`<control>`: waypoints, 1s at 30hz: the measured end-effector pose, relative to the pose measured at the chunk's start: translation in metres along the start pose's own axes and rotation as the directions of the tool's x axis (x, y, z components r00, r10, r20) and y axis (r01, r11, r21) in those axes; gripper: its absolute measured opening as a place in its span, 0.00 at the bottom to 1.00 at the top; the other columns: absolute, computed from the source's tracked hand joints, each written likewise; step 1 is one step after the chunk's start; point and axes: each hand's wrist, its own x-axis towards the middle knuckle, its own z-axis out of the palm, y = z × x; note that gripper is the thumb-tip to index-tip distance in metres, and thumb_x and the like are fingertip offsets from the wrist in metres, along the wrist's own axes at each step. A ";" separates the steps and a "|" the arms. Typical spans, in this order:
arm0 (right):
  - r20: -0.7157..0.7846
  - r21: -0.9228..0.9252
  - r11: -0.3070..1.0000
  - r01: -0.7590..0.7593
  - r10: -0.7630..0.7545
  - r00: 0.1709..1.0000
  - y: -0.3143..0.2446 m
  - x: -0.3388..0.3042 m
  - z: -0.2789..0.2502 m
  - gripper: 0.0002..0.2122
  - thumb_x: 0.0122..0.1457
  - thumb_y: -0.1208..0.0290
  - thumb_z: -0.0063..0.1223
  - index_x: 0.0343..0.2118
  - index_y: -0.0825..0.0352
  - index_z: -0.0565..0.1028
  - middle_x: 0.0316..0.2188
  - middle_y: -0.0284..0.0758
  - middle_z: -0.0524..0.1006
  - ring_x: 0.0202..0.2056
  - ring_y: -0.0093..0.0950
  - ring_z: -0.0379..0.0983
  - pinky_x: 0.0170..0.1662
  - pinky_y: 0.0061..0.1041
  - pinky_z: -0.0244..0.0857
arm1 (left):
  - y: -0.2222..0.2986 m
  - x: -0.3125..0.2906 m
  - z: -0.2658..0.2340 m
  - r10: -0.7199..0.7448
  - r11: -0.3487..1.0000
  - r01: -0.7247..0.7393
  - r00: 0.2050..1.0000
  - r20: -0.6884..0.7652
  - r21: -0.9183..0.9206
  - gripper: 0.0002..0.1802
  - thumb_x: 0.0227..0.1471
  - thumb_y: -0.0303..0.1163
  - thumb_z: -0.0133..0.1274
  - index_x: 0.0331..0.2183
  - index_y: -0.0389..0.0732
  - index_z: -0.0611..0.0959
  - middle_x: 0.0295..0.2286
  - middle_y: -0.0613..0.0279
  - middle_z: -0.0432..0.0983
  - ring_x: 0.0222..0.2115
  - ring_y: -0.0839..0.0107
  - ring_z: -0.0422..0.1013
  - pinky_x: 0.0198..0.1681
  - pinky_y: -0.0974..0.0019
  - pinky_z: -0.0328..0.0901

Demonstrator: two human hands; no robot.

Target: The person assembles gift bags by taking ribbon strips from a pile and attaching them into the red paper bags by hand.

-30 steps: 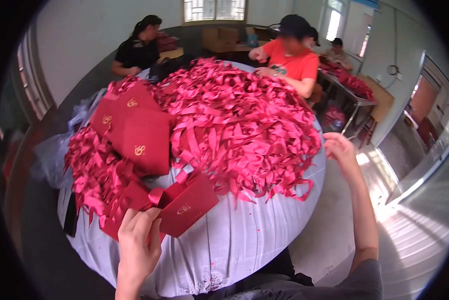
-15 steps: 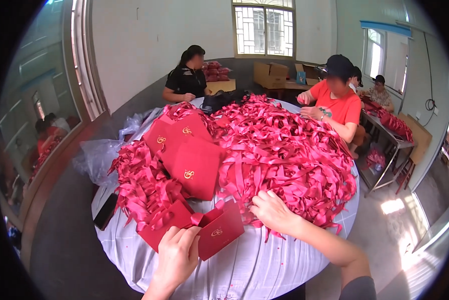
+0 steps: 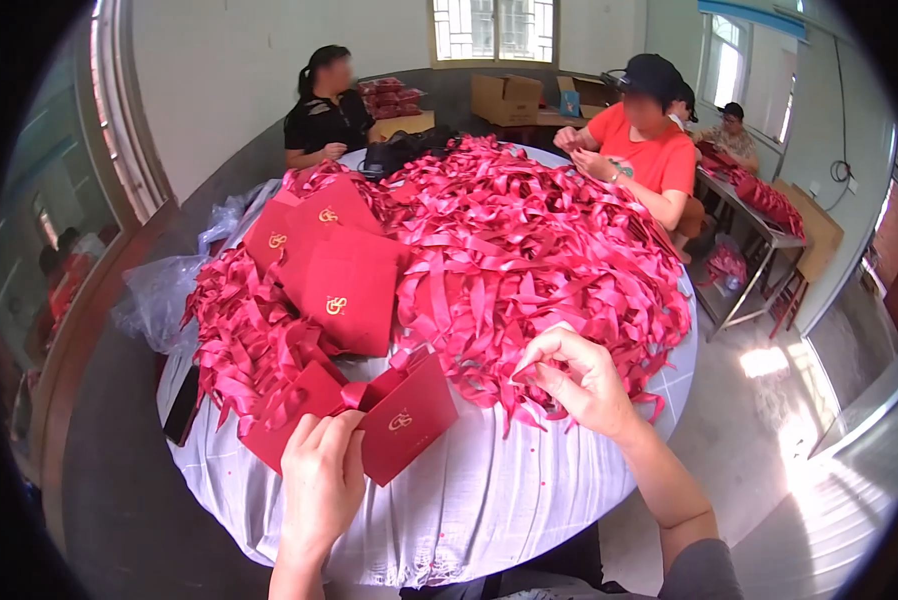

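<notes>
My left hand is closed, thumb and fingers pinching a red folded card with a gold emblem. The card stands partly open, with a dark pink satin ribbon at its fold by my fingertips. To its right, my right hand is raised over the near edge of a big heap of pink ribbons. Its thumb and index finger press together; whatever small thing may be between them is too small to name. Several more red cards with gold emblems lie overlapping just beyond the held one.
A round table under a pale cloth bears everything. A smaller ribbon pile and a dark phone-like slab lie at left, near clear plastic wrap. Co-workers sit across the table, one in an orange-red shirt. Cardboard boxes stand behind.
My right hand has lifted off the ribbon heap toward me, its fingers now pinched. My left hand keeps hold of the red card. The whole view has shifted slightly.
</notes>
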 end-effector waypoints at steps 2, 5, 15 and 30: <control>0.041 -0.143 0.962 0.232 -0.229 0.973 -0.002 0.002 -0.009 0.05 0.56 0.75 0.49 0.35 0.65 0.72 0.33 0.32 0.77 0.44 0.27 0.69 0.50 0.31 0.59 | 0.003 0.004 0.001 0.005 1.000 -0.005 1.000 0.008 -0.004 0.10 0.43 0.18 0.53 0.33 0.34 0.78 0.23 0.54 0.73 0.24 0.57 0.67 0.29 0.59 0.63; -0.040 -0.162 0.916 0.367 -0.378 0.925 -0.015 -0.004 -0.008 0.05 0.56 0.72 0.48 0.33 0.66 0.72 0.35 0.34 0.77 0.46 0.30 0.69 0.54 0.35 0.57 | 0.010 0.006 0.004 0.026 1.000 -0.026 1.000 0.010 0.002 0.09 0.43 0.18 0.53 0.32 0.34 0.78 0.22 0.53 0.74 0.24 0.57 0.67 0.29 0.59 0.63; -0.376 0.247 0.837 0.488 -0.382 0.844 -0.066 -0.047 -0.031 0.11 0.58 0.71 0.43 0.38 0.75 0.70 0.22 0.39 0.70 0.23 0.28 0.69 0.32 0.32 0.68 | 0.010 -0.005 0.006 0.127 0.991 -0.126 0.992 0.021 -0.034 0.08 0.48 0.22 0.50 0.34 0.35 0.79 0.30 0.51 0.76 0.31 0.51 0.70 0.38 0.56 0.65; 0.143 0.354 0.903 -0.242 0.203 0.969 -0.013 -0.015 0.001 0.08 0.63 0.75 0.44 0.41 0.72 0.71 0.26 0.31 0.73 0.31 0.20 0.74 0.35 0.17 0.67 | 0.002 0.033 0.019 0.137 0.985 -0.125 0.986 0.095 -0.120 0.09 0.43 0.18 0.54 0.32 0.35 0.78 0.23 0.55 0.73 0.25 0.56 0.67 0.29 0.59 0.64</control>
